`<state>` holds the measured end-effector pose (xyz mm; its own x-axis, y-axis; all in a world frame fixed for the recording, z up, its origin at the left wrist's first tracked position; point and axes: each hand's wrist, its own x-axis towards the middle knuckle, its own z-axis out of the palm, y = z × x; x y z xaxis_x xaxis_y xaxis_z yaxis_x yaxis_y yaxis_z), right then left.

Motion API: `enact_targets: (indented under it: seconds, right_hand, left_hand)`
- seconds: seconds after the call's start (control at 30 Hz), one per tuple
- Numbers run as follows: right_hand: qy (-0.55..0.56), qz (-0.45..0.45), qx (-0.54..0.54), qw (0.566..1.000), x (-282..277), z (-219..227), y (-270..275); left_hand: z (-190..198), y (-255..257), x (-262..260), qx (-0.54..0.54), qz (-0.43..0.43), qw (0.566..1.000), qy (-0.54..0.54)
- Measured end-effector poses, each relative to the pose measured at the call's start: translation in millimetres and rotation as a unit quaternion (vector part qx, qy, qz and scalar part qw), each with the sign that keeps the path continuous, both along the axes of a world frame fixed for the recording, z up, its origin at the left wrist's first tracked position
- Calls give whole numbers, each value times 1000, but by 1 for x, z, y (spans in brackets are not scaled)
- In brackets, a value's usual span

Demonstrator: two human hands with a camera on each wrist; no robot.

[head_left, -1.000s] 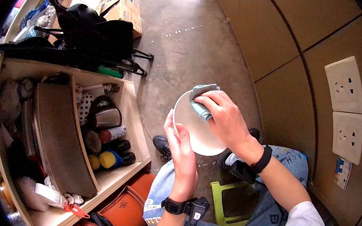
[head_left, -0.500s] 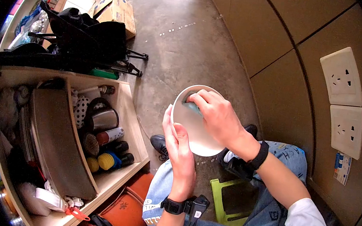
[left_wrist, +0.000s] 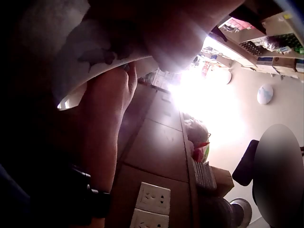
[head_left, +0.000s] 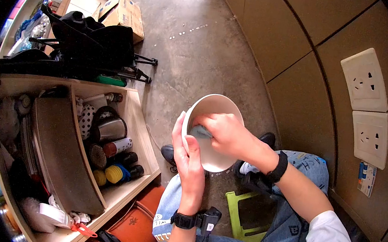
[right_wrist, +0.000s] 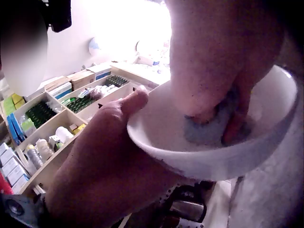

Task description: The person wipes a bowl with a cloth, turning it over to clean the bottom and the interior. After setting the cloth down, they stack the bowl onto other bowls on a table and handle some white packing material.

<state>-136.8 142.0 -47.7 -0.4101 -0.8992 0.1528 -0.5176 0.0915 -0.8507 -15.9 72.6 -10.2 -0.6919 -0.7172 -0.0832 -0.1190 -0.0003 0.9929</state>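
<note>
A white bowl (head_left: 213,158) is tilted in front of the person, its mouth facing the body. The left hand (head_left: 188,163) holds it at the left side, thumb over the rim and fingers along the outside. Inside the bowl, the right hand (head_left: 225,134) pinches a blue-green cloth (head_left: 200,131) against the inner wall. The right wrist view shows the cloth (right_wrist: 204,130) bunched under the right fingers within the bowl (right_wrist: 213,164), and the left hand (right_wrist: 104,156) supporting the outside.
A wooden shelf unit (head_left: 125,187) with bottles and a kettle (head_left: 109,127) stands at the left. Behind it are a black folded item (head_left: 93,44) and a cardboard box (head_left: 125,14). A green stool (head_left: 240,220) is between the legs; wall sockets (head_left: 364,80) are at the right.
The right hand with the cloth has moved from the bowl's far rim down into its inside. The bowl has tipped more toward the body, still in the left hand.
</note>
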Motion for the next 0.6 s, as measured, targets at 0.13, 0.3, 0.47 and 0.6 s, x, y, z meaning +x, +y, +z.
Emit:
enact_targets:
  seconds: [0.13,0.3,0.47,0.6]
  right_hand:
    - [-31,36,-18,999,8,7,3]
    - [-91,72,9,993,13,8,2]
    - [-151,90,9,984,12,7,2]
    - [-202,127,17,971,8,17,2]
  left_hand:
    - [-2,-4,-3,14,15,1000,18]
    - [-1,-12,-2,15,13,999,44]
    - [2,-12,-2,43,26,998,46]
    - [3,-15,-3,52,27,998,39]
